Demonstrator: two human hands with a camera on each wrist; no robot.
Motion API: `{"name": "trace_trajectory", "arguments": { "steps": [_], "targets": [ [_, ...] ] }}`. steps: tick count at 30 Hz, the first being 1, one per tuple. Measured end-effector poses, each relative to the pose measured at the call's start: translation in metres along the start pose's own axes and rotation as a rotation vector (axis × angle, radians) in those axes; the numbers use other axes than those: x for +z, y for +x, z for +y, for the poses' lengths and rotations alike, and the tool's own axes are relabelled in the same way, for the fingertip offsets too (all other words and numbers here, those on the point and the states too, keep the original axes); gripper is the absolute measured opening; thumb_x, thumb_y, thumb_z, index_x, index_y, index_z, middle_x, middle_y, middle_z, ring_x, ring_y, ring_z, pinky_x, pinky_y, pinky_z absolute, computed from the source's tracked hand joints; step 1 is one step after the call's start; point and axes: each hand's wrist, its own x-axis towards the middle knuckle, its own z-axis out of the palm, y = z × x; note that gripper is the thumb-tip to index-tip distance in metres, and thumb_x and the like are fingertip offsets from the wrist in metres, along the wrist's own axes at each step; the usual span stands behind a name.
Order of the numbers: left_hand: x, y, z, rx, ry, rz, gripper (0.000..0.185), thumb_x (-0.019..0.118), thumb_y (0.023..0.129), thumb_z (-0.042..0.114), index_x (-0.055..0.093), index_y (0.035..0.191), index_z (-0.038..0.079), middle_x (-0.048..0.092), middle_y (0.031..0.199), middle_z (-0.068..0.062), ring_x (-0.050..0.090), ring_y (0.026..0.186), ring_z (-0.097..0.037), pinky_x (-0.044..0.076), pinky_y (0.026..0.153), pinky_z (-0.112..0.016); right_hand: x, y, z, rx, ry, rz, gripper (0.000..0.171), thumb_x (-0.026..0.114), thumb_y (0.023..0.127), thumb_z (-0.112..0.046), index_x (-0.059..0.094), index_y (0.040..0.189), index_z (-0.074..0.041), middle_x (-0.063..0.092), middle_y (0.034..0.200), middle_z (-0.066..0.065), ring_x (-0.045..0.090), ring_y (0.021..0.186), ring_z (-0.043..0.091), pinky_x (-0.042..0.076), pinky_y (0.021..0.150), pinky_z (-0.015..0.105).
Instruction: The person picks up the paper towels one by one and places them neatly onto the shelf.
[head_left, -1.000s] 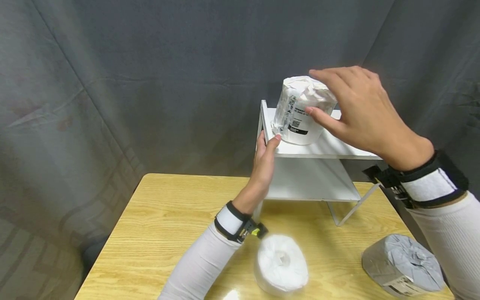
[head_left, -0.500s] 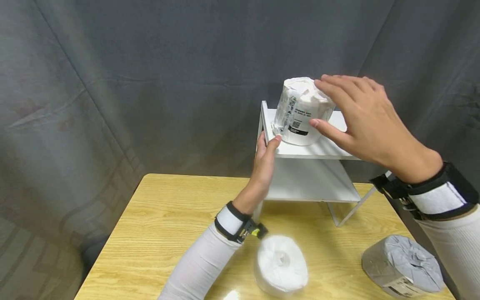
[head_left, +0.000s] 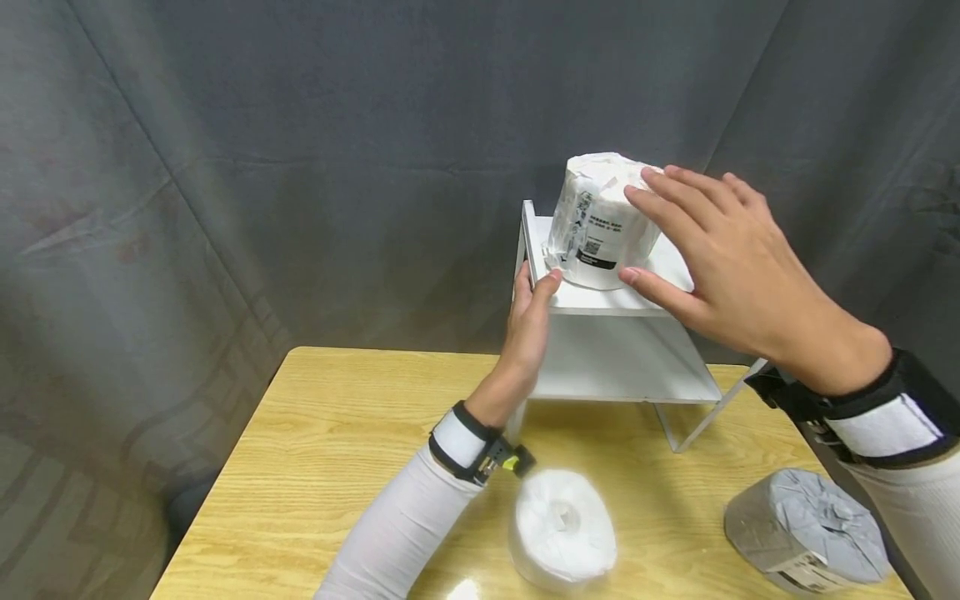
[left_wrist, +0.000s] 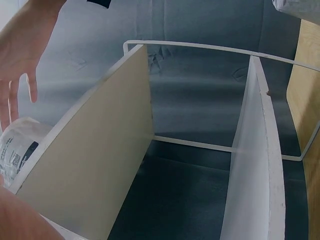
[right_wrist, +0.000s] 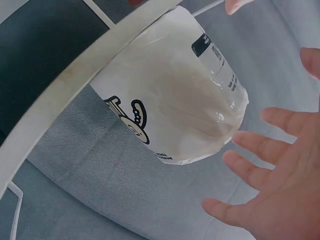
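Observation:
A white plastic-wrapped roll (head_left: 600, 221) with black print stands upright on the top shelf of a white two-tier rack (head_left: 622, 367). My right hand (head_left: 697, 250) hovers just in front and to the right of it, fingers spread, holding nothing. In the right wrist view the fingers (right_wrist: 270, 165) are clear of the roll (right_wrist: 175, 100). My left hand (head_left: 531, 312) grips the front left corner of the top shelf, thumb on top. In the left wrist view the shelf board (left_wrist: 100, 150) and a bit of the roll (left_wrist: 15, 145) show.
On the wooden table (head_left: 337, 433) near me lies an unwrapped white roll (head_left: 562, 529). A grey-wrapped roll (head_left: 806, 529) lies at the front right. The rack's lower shelf holds nothing. A dark curtain hangs close behind the table.
My right hand has come off the top of the wrapped roll, dropping lower and back toward me. The roll stays on the top shelf. My left hand has not moved.

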Motion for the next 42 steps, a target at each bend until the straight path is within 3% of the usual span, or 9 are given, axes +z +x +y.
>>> {"name": "trace_trajectory", "arguments": {
  "steps": [12,26,42],
  "targets": [
    [-0.003,0.002,0.000,-0.006,0.004,0.004,0.081,0.050,0.101,0.051,0.021,0.170,0.021,0.030,0.173,-0.007,0.026,0.159,-0.024,0.019,0.130,-0.051,0.005,-0.007,-0.004,-0.014,0.007,-0.006,0.096,0.029,0.100,-0.081,0.051,0.157,-0.007,0.048,0.161,0.022,0.040,0.149,0.046,0.021,0.122,0.073],
    [-0.004,0.000,0.001,-0.038,0.012,0.017,0.089,0.051,0.100,0.053,0.013,0.172,0.019,0.019,0.177,-0.004,0.019,0.162,-0.022,0.014,0.131,-0.048,0.011,-0.020,-0.013,-0.055,-0.006,0.047,0.084,0.037,0.104,-0.071,0.051,0.157,-0.007,0.046,0.162,0.022,0.043,0.144,0.050,0.026,0.117,0.077],
    [-0.005,-0.001,0.001,-0.041,0.008,0.016,0.088,0.051,0.100,0.053,0.013,0.172,0.019,0.017,0.177,-0.002,0.017,0.162,-0.019,0.013,0.131,-0.046,0.013,-0.038,-0.029,-0.091,0.000,0.044,0.082,0.037,0.105,-0.070,0.052,0.155,-0.007,0.048,0.160,0.020,0.047,0.141,0.045,0.021,0.122,0.074]
  ]
}}
